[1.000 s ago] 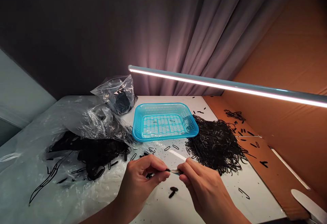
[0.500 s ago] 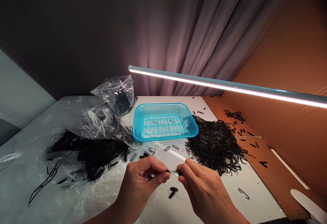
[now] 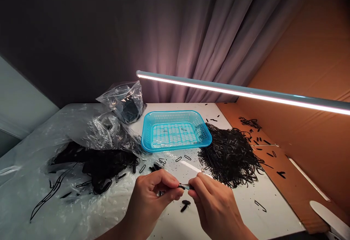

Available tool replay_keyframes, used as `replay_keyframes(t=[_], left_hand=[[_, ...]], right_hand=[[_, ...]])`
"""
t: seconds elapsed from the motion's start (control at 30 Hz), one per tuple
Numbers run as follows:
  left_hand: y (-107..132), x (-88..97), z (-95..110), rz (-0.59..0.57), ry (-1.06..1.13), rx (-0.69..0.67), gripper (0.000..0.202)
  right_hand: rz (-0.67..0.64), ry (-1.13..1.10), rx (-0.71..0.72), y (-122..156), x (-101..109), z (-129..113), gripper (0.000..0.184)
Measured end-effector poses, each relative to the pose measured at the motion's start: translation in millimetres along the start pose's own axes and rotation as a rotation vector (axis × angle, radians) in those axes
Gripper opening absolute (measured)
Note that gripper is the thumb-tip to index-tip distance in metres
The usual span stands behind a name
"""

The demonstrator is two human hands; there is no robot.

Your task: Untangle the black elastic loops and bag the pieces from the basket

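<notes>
Low in the frame's centre, the left hand (image 3: 153,200) and right hand (image 3: 216,205) meet fingertip to fingertip, both pinched shut on one small black clip (image 3: 185,186) held between them above the white table (image 3: 273,211). Two loose black pieces (image 3: 185,205) lie just below. Right of centre spreads a black pile (image 3: 232,156); beyond the hands sits a blue basket (image 3: 176,132), with crumpled plastic bags (image 3: 109,130) at left.
</notes>
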State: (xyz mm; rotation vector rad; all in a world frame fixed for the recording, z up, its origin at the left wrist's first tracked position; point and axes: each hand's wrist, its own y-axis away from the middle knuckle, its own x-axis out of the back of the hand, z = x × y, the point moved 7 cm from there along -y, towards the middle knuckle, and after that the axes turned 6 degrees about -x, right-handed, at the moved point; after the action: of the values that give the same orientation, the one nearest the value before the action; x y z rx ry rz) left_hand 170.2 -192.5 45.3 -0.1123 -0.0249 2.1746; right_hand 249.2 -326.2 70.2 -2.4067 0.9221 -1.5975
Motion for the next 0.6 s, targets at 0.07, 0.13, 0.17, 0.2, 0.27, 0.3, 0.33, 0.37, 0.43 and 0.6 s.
replay_keyframes(t=[0.07,0.13,0.17,0.2,0.27,0.3,0.33,0.37,0.43,0.6], left_hand=[[0.2,-0.5,-0.9,0.01,0.033,0.043,0.017],[-0.1,-1.4,-1.1,0.016,0.072,0.093,0.017],[-0.5,-1.9,-0.8,0.016,0.092,0.115,0.017],[-0.8,-2.3,-0.4,0.016,0.108,0.134,0.017],[-1.4,-1.8,0.6,0.026,0.143,0.162,0.019],[-1.6,-1.2,0.8,0.033,0.161,0.171,0.021],[-1.6,-0.5,0.5,0.038,0.176,0.179,0.023],[-1.5,0.3,0.0,0.042,0.186,0.181,0.025],[-1.2,1.8,-1.4,0.039,0.17,0.166,0.026],[-2.1,8.3,0.4,0.041,-0.037,0.011,0.022]], right_hand=[[0.014,-0.083,-0.101,0.8,-0.5,9.0,0.021],[0.028,-0.115,-0.252,1.3,0.6,26.3,0.027],[0.036,-0.09,-0.326,1.7,2.1,36.8,0.029],[0.049,-0.041,-0.388,2.3,4.6,47.8,0.029],[0.068,0.103,-0.46,4.1,10.9,68.2,0.031],[0.068,0.182,-0.467,5.3,13.6,76.7,0.034],[0.065,0.256,-0.468,7.0,15.9,84.1,0.039],[0.055,0.311,-0.474,9.5,17.2,90.8,0.043],[0.035,0.333,-0.521,16.4,18.1,102.1,0.048],[-0.168,-0.009,-0.484,28.5,-7.1,93.3,0.02]])
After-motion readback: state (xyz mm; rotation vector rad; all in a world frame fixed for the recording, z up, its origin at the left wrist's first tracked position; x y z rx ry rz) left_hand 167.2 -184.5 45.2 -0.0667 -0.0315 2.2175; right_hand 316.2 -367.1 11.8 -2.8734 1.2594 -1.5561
